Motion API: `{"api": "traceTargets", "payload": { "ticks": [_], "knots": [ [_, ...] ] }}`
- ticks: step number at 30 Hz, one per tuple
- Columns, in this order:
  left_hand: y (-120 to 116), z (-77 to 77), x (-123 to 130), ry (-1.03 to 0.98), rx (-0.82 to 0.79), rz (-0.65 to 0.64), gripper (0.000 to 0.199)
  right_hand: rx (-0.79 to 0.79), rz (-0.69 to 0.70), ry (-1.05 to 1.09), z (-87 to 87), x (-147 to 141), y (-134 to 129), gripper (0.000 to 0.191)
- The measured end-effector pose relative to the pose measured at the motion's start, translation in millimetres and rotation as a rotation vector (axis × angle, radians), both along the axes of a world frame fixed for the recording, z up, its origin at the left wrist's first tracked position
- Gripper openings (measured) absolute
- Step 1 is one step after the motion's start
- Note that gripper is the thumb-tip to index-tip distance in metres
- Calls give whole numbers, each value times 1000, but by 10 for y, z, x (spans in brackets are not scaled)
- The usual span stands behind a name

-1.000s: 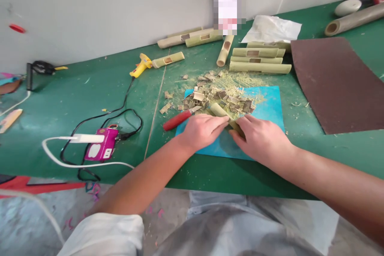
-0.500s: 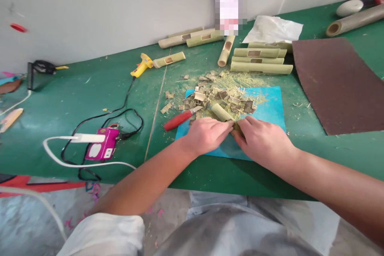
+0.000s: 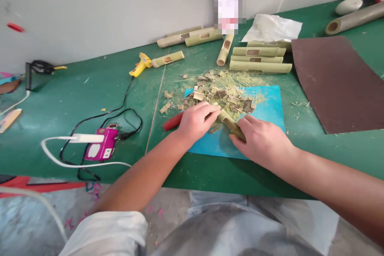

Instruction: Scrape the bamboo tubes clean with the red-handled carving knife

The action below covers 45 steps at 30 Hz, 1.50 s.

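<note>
A bamboo tube with an opening cut in its side lies slantwise over the blue sheet. My right hand is closed round its near end. At its far end my left hand is closed, fingertips on the bamboo; the hand hides part of that end. Beyond both hands spreads a heap of bamboo chips and sawdust. The red handle of a knife shows beside my left hand, its blade covered by the hand.
Several cut bamboo tubes lie toward the wall. A yellow glue gun is wired to a purple power adapter at left. On the right are a brown sheet and a longer bamboo pole. White paper covers some tubes.
My left hand has moved from the tube's middle to its far end, uncovering the cut opening and hiding the knife blade. My right hand stays on the near end.
</note>
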State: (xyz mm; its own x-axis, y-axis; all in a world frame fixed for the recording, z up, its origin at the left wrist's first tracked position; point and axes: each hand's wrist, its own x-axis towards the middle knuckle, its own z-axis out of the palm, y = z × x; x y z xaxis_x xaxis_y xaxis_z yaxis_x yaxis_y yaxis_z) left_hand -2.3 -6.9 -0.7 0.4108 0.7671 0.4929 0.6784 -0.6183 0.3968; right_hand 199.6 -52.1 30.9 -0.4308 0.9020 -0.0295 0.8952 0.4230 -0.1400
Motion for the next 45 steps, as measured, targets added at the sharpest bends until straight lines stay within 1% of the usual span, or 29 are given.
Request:
{"api": "traceTargets", "payload": {
  "ticks": [4, 5, 8, 9, 13, 17, 21, 26, 29, 34, 36, 38, 42, 45],
  "knots": [
    [-94, 10, 56, 119, 37, -125, 23, -43, -25, 14, -20, -1, 13, 23],
    [-107, 16, 64, 147, 55, -125, 23, -48, -27, 16, -20, -2, 16, 23],
    [-129, 45, 81, 195, 97, -75, 26, -61, -27, 21, -13, -10, 23, 23],
    [-135, 56, 87, 207, 101, -75, 28, -68, -25, 21, -10, -14, 25, 23],
    [-169, 81, 113, 212, 109, -144, 26, -92, -21, 25, -4, -24, 27, 24],
    [-196, 73, 145, 259, 205, -102, 25, -100, -29, 26, -10, -18, 36, 26],
    [-193, 73, 155, 306, 244, -124, 23, -109, -48, 22, -32, -12, 50, 27],
    [-158, 114, 141, 275, 252, -41, 24, -65, -33, 31, -56, -10, 45, 27],
    [-149, 116, 155, 256, 233, -25, 24, -63, -33, 33, -54, -12, 37, 26],
    [-153, 61, 151, 298, 178, -76, 24, -59, -36, 51, -53, -1, 47, 26],
    [-154, 53, 132, 302, 182, -99, 24, -64, -41, 52, -56, 9, 56, 26],
    [-152, 60, 113, 312, 207, -124, 24, -79, -41, 53, -59, 20, 65, 26],
    [-141, 79, 90, 347, 280, -214, 25, -107, -41, 61, -59, 31, 79, 27],
    [-130, 77, 87, 373, 345, -181, 24, -111, -42, 54, -59, 28, 87, 28]
  ]
}}
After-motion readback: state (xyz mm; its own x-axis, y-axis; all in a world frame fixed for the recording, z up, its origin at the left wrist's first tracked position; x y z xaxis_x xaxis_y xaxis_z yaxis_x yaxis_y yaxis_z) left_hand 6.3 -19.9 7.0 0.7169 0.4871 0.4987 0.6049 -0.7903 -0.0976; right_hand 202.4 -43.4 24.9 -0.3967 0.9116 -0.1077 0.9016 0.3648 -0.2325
